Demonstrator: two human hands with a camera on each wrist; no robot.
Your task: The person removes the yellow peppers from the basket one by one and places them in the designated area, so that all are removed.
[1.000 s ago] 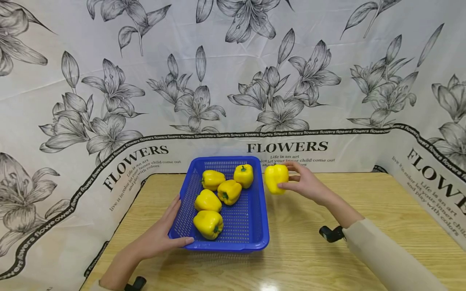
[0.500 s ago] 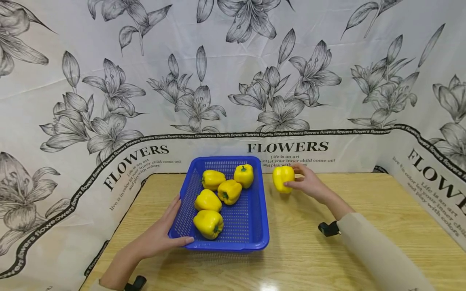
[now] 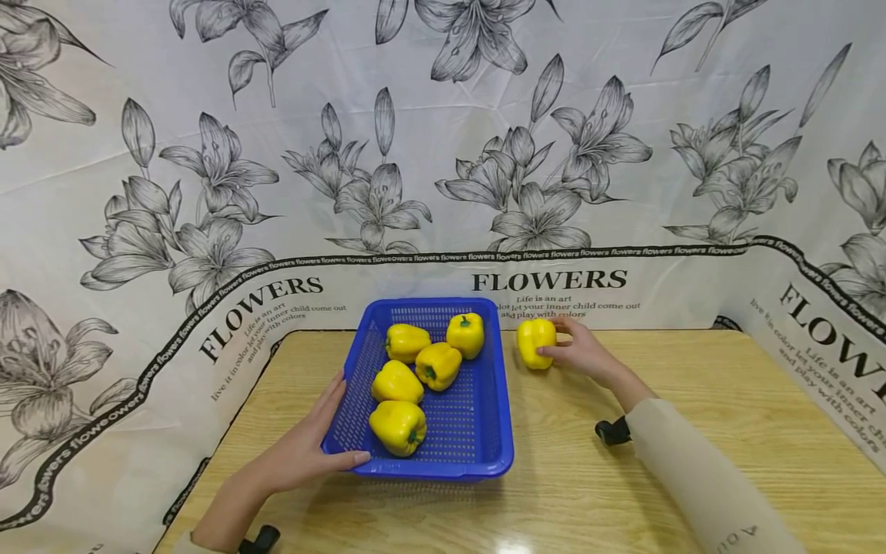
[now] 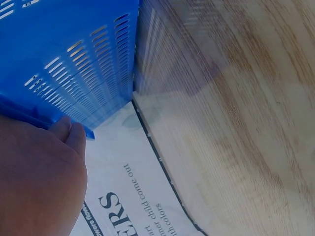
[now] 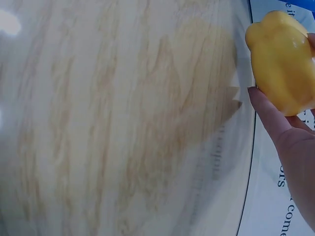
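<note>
A blue plastic basket (image 3: 493, 431) with slotted walls stands on the table, and several yellow bell peppers (image 3: 398, 428) lie inside it. My left hand (image 3: 298, 454) grips its near left corner, the thumb over the front rim and the fingers along the left side. In the left wrist view, fingertips (image 4: 74, 135) are at the rim of the basket (image 4: 64, 54). Right of the basket, my right hand (image 3: 580, 352) holds another yellow bell pepper (image 3: 536, 344) between thumb and fingers. The right wrist view shows this bell pepper (image 5: 283, 61) with the thumb (image 5: 266, 108) beside it; the other fingers are mostly hidden.
The light wooden table (image 3: 699, 392) extends to the right and in front of the basket. A white flower-printed cloth (image 3: 429, 192) rises behind the table and along both sides. A black wrist-camera piece (image 3: 613, 432) shows by the right forearm.
My right hand has moved the bell pepper a little to the right, away from the basket's right rim. My left hand and the basket have stayed in place.
</note>
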